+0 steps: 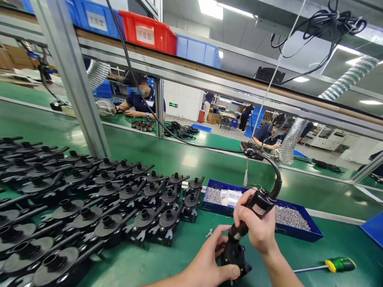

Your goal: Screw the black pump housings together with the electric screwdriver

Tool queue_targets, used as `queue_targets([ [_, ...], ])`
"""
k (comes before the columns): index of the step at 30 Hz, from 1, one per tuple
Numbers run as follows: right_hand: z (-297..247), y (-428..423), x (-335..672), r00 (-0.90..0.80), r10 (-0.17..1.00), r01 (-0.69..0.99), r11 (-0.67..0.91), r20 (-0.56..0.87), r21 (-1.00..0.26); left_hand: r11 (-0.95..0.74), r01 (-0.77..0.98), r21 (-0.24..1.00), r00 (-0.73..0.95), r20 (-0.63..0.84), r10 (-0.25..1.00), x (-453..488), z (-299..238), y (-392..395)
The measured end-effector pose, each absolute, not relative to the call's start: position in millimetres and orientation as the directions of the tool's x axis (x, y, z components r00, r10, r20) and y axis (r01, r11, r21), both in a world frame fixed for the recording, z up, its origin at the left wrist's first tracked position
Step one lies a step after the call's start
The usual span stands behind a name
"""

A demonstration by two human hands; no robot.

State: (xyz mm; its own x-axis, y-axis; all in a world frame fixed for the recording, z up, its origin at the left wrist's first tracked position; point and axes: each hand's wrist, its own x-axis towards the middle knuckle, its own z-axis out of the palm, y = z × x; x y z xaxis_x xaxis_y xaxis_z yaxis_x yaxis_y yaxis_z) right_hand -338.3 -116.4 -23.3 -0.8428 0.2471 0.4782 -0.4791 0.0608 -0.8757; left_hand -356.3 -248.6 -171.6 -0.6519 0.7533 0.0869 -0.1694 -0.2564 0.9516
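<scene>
My right hand (pixel 257 225) is wrapped round a black electric screwdriver (pixel 259 204), which hangs from a cord and points down. Its lower end meets a black plastic pump housing (pixel 235 257) on the green bench. My left hand (pixel 214 257) grips that housing from the left, thumb across its front. The screwdriver's tip is hidden by the housing and my fingers. Behind my hands lies a blue tray (pixel 314 235) with many small screws (pixel 291 217) and a white container (pixel 230 197). A few loose washers or nuts (pixel 209 233) lie left of my hands.
Rows of similar black housings (pixel 109 225) cover the bench's left side. A green-and-yellow screwdriver (pixel 340 264) lies at the right. A metal post (pixel 73 79) rises at the left, and a shelf with red (pixel 149 34) and blue bins crosses above. Two co-workers sit at the opposite bench.
</scene>
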Motion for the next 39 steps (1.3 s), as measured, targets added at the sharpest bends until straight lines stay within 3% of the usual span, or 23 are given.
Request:
queue_targets([
  [5,-22.2,-115.2,-340.5,-0.82,0.321,-0.457,0.131,0.474,-0.88,-0.229,-0.158,0.961,-0.626,0.082,0.776,-360.1,-172.4,-250.7],
  [10,-14.7,-100.8,-329.4,-0.79,0.318,-0.494,0.178,0.525,-0.851,-0.247,-0.085,0.965,-0.539,0.165,0.826,-365.8,-188.8,-248.9],
  [14,-8.4,-75.8,-320.6,-0.695,0.425,-0.522,0.254,0.579,-0.814,-0.22,-0.043,0.975,-0.638,0.143,0.757,-361.7,-196.7,-247.9],
  [17,-6.9,-60.5,-322.2,-0.764,0.444,-0.352,0.321,0.468,-0.879,-0.285,-0.213,0.935,-0.662,0.077,0.746,-358.7,-185.1,-251.8],
  [20,-6.9,-54.3,-328.2,-0.858,0.382,-0.171,0.418,0.344,-0.892,-0.304,-0.569,0.764,-0.556,-0.085,0.827,-361.4,-167.7,-256.7],
  [22,-7.4,-54.3,-331.8,-0.894,0.342,-0.118,0.441,0.288,-0.889,-0.31,-0.676,0.668,-0.511,-0.123,0.851,-363.9,-159.7,-258.4],
  [35,-15.2,-60.1,-340.8,-0.938,0.278,-0.057,0.459,0.205,-0.886,-0.29,-0.751,0.593,-0.454,-0.146,0.879,-363.2,-156.4,-261.0],
  [39,-16.1,-61.1,-342.6,-0.943,0.263,-0.062,0.463,0.204,-0.884,-0.32,-0.683,0.657,-0.471,-0.06,0.88,-359.6,-162.7,-262.6],
])
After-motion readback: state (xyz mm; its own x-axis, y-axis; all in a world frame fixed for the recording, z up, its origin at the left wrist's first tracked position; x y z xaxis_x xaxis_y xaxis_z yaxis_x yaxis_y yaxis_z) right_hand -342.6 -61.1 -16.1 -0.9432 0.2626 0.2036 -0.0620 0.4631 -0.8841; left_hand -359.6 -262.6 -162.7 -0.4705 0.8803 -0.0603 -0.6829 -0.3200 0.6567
